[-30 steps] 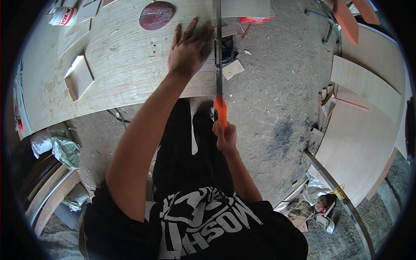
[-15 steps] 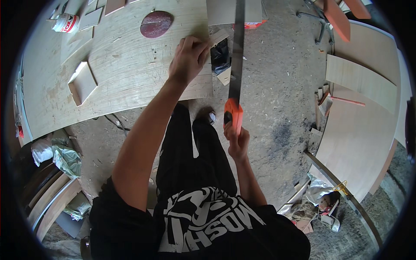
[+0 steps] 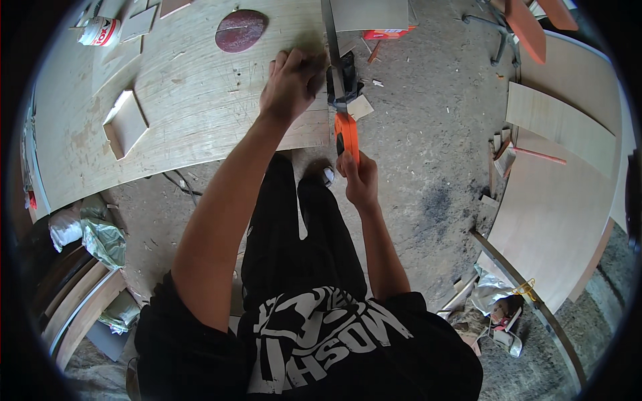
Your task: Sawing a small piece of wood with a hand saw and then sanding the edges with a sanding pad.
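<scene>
My right hand (image 3: 358, 179) is closed on the orange handle (image 3: 347, 134) of a saw, whose long metal blade (image 3: 333, 53) runs forward along the right edge of a pale wooden worktable (image 3: 187, 67). My left hand (image 3: 287, 83) is at that edge, left of the blade, with its fingers bent and partly blurred; whatever they grip is hidden. A maroon sanding disc (image 3: 241, 30) lies above my left hand. A small open wooden box (image 3: 127, 125) sits farther left on the table, and a white container (image 3: 100, 32) stands at the back left.
Plywood sheets (image 3: 548, 227) and a metal bar (image 3: 508, 271) lie at the right. An office chair base (image 3: 498, 47) and orange boards (image 3: 525, 30) are at the back right. Plastic bags (image 3: 93, 240) and curved wood pieces (image 3: 87, 307) are at the left. Scraps (image 3: 361, 107) lie on the concrete floor.
The saw swung right, then came back left and moved forward with my right hand, its handle now higher in view. My left hand's fingers, spread flat earlier, are curled at the table edge.
</scene>
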`<state>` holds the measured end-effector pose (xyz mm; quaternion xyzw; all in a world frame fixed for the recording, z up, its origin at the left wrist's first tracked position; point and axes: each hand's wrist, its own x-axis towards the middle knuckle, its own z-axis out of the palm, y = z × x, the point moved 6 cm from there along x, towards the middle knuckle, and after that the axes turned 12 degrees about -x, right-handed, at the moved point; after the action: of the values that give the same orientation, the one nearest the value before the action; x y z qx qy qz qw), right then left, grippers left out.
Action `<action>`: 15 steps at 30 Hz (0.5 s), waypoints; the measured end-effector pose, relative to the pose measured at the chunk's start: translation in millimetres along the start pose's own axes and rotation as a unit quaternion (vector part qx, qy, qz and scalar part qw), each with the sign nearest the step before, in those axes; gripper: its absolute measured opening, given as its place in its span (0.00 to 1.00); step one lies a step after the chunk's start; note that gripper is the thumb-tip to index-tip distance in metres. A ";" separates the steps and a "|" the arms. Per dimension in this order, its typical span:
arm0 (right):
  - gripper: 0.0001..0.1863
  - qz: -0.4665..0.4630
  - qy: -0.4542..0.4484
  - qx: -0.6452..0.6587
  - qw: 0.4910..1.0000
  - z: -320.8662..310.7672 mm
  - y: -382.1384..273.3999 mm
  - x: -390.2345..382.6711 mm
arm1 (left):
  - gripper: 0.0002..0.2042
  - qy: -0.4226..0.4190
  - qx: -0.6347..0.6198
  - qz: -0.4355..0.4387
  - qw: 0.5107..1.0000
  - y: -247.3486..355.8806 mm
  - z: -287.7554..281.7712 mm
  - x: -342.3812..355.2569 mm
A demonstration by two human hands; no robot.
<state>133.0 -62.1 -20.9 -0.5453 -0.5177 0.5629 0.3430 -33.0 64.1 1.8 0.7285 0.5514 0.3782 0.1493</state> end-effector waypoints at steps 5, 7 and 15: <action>0.24 0.000 -0.004 -0.013 1.000 -2.2 -1.9 7.1 | 0.19 -0.010 0.024 -0.003 1.000 -4.5 2.9 -2.1; 0.24 -0.001 -0.008 -0.025 1.000 -4.3 0.3 7.6 | 0.19 -0.020 0.032 -0.005 0.999 -6.2 3.8 -2.6; 0.19 -0.014 -0.005 0.007 1.000 -11.4 17.5 8.6 | 0.17 -0.034 0.036 -0.025 0.998 -4.6 4.1 -2.2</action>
<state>145.7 -55.5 -38.4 -0.5327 -0.5231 0.5645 0.3522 -33.5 64.5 -4.7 0.7316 0.5774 0.3296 0.1510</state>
